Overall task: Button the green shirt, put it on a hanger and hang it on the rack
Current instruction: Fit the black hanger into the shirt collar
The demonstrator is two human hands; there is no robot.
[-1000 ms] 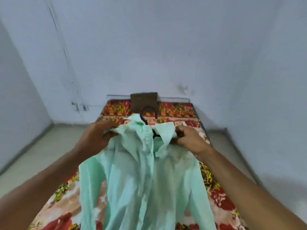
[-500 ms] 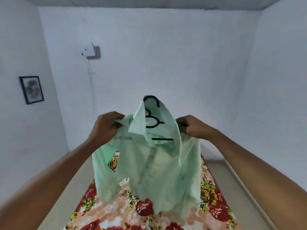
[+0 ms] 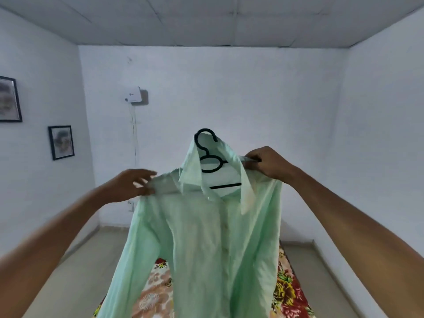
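The pale green shirt [image 3: 206,237] hangs in the air in front of me on a black hanger [image 3: 207,154], whose hook sticks up through the raised collar. The front placket looks buttoned. My right hand [image 3: 266,164] pinches the shirt's right shoulder over the hanger's end. My left hand [image 3: 134,187] is at the left shoulder, blurred, with fingers spread and the thumb under the fabric. No rack is in view.
A bed with a red and yellow floral cover [image 3: 286,292] lies below the shirt. Two framed pictures [image 3: 61,142] hang on the left wall. A white box [image 3: 134,95] with a cable is fixed to the far white wall.
Both hands have lifted the shirt higher off the bed and spread its shoulders apart. My view has tilted up to the ceiling. My left hand's fingers have loosened.
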